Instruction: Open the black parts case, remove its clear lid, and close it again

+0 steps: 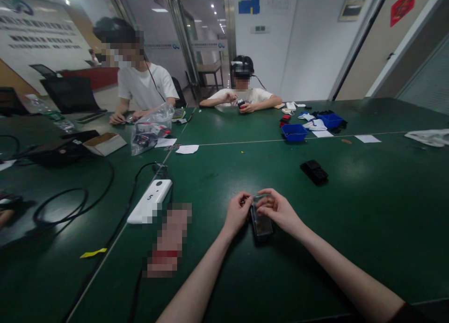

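Note:
Both my hands meet over a small dark flat device [261,226] with a clear, shiny face, lying on the green table [351,220]. My left hand [236,214] pinches its upper left edge with curled fingers. My right hand [278,208] covers its top end, fingers bent over it. A black ridged block [314,171] lies on the table a little beyond my right hand.
A white power strip [150,200] with black cables [63,204] lies to the left. Further off are a clear plastic bag [151,129], a cardboard box [104,143], blue trays [293,132] and paper slips [367,138]. Two other people sit across the table.

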The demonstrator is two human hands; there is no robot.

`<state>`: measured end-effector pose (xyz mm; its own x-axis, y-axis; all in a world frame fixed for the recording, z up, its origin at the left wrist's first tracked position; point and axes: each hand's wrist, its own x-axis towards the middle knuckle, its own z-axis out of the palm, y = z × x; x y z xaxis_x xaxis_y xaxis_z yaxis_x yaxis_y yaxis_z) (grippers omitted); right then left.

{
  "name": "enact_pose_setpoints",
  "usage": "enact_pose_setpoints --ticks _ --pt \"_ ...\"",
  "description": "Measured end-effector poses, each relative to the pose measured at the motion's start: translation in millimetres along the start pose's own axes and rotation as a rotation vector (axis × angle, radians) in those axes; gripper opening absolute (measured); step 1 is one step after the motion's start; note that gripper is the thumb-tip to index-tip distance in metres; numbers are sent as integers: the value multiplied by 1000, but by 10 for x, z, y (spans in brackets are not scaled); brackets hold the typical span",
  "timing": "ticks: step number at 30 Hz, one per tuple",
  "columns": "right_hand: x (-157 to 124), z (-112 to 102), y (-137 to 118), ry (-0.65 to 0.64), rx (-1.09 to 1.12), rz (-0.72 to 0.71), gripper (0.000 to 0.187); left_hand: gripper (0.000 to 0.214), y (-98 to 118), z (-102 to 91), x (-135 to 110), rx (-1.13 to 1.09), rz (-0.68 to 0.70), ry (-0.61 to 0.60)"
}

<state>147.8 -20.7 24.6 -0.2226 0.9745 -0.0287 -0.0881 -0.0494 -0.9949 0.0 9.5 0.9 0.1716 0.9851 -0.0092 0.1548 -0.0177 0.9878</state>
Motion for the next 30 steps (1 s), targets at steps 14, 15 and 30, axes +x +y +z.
enact_pose_setpoints --ticks 14,15,30 --pt "27 -72 21 -1 -12 -25 37 25 30 -8 -19 4 2 -1" --pt "24 -70 20 -9 -17 -25 37 25 31 -8 -18 5 1 -3" --pt "23 -112 -11 -4 -375 -112 32 25 25 -8 -14 8 -15 -19"
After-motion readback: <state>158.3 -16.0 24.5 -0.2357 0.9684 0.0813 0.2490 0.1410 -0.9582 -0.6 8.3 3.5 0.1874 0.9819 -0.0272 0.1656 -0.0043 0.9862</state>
